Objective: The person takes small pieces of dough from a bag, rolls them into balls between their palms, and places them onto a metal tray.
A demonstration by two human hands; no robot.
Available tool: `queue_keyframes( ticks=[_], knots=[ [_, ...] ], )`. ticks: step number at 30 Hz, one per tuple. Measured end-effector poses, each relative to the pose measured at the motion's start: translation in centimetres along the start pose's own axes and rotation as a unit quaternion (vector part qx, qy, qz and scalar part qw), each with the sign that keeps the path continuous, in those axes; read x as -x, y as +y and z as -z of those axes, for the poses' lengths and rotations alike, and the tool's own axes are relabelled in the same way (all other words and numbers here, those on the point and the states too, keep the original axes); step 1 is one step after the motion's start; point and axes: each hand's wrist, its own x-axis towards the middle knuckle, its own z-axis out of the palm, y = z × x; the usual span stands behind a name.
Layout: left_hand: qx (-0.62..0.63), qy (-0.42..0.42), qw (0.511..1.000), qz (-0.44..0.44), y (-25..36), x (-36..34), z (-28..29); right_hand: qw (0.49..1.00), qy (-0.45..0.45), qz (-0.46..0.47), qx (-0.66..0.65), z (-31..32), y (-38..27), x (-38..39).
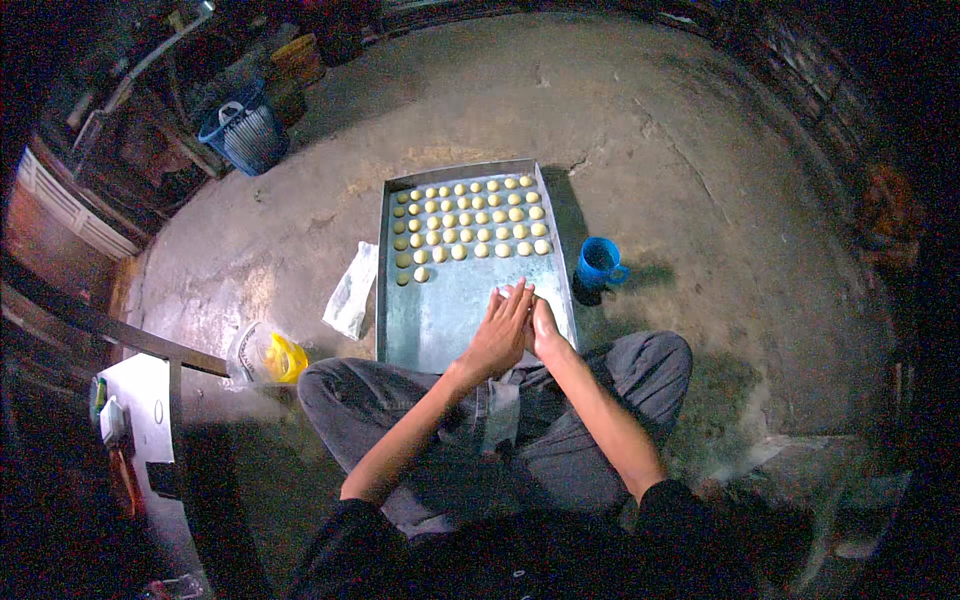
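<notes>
Seemingly a home workspace: cracked concrete floor (720,240), blue basket (250,140), tray (425,325) of pale balls (482,249).

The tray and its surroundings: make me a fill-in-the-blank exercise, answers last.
1. The pale balls lie in rows toward the ____ end of the tray, away from the person.
2. The mug is coloured ____.
3. From the person's view, the mug stands to the ____ of the tray.
4. The left hand and right hand are over the tray's ____ end.

Answers: far; blue; right; near.
</notes>
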Motion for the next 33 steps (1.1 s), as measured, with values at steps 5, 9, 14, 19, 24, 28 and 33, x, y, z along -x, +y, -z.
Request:
queue_keyframes(
  ticks=[5,9,14,19,24,28,33],
  knots=[
    [0.180,0.083,0.972,0.123,2.3,-2.7,1.3,0.984,-0.137,0.109,0.032,4.3,-2.2,-0.9],
    [0.866,0.132,0.361,0.319,-2.1,-2.1,1.2,0.823,-0.086,0.420,0.373,-2.8,0.4,2.4],
    [0.849,0.122,0.453,0.244,-1.5,2.7,-4.4,0.651,0.112,0.263,0.703,-4.0,6.8,2.1],
    [0.834,0.156,0.362,0.386,1.7,1.7,-2.1,0.628,0.089,0.160,0.757,-4.8,5.9,4.5],
    [0.783,0.056,0.491,0.378,3.9,-0.3,-2.1,0.669,0.104,0.274,0.683,0.4,5.0,5.0],
    [0.831,0.078,0.469,0.289,-0.6,2.5,-2.5,0.618,0.033,0.418,0.665,-4.3,7.0,6.8],
    [0.831,0.075,0.442,0.330,2.3,1.3,-2.3,0.667,0.159,0.147,0.713,-3.9,2.5,6.0]
  ],
)
